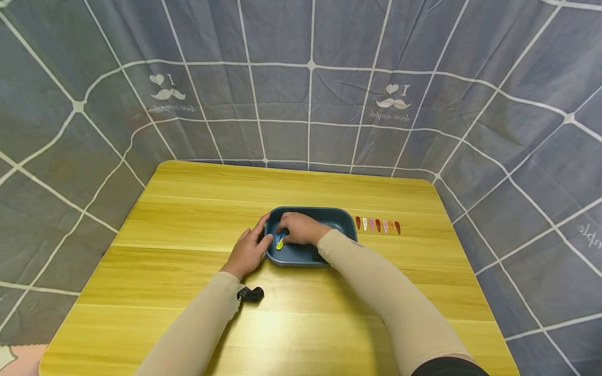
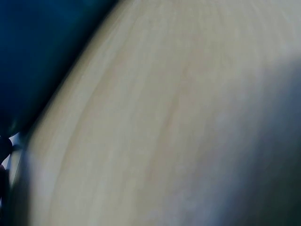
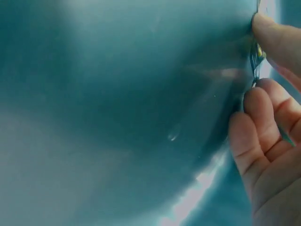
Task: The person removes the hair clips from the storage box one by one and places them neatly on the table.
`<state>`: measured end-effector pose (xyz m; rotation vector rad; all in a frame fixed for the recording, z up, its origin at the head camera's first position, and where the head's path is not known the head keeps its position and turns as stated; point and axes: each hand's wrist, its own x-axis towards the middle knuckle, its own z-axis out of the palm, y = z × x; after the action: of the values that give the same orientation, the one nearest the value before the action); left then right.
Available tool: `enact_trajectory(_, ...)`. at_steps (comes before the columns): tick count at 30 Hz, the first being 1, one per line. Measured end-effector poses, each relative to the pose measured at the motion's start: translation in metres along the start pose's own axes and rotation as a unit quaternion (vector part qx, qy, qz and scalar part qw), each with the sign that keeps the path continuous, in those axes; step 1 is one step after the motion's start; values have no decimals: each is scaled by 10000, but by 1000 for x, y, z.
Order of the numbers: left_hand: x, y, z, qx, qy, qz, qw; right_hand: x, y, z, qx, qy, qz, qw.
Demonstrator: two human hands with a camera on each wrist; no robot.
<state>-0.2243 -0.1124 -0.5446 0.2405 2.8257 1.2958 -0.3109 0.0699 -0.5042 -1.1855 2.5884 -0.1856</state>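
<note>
A dark blue tray with raised walls stands on the wooden table. Against its left end rests my left hand, its thumb and forefinger touching the rim with fingers fairly straight. My right hand reaches into the tray's left part. In the right wrist view, thumb and fingers close in on small snap hair clips, which show edge-on between them. From the head view these hair clips look blue and yellow, partly hidden by the hand. The left wrist view is blurred and shows mostly table.
Right of the tray, several snap hair clips in red, white, pink and orange lie in a row. A black strapped device sits at my left wrist. Grey curtains with white lines surround the table at the back and sides.
</note>
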Motion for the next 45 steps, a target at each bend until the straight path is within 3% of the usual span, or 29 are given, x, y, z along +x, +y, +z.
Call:
enact_trajectory(10,-1,2,1,23,10,59,10000,-2,-2,-4,-333,-115,-30,9994)
enact_trajectory(24,1,6,3,34,16,156,9999,-8,-5,-12,-89,-96,424,9990)
enact_trajectory(35,0,10,1,72,-9,12,10000,-14,10,-15,666,110,571,9961)
enact_trajectory(41,0,6,1,66,-3,15,10000,-24,14,-29,1516,324,696,9855)
enact_trajectory(45,0,3,2,64,66,-38,10000,-32,19,-37,1660,598,828,9808)
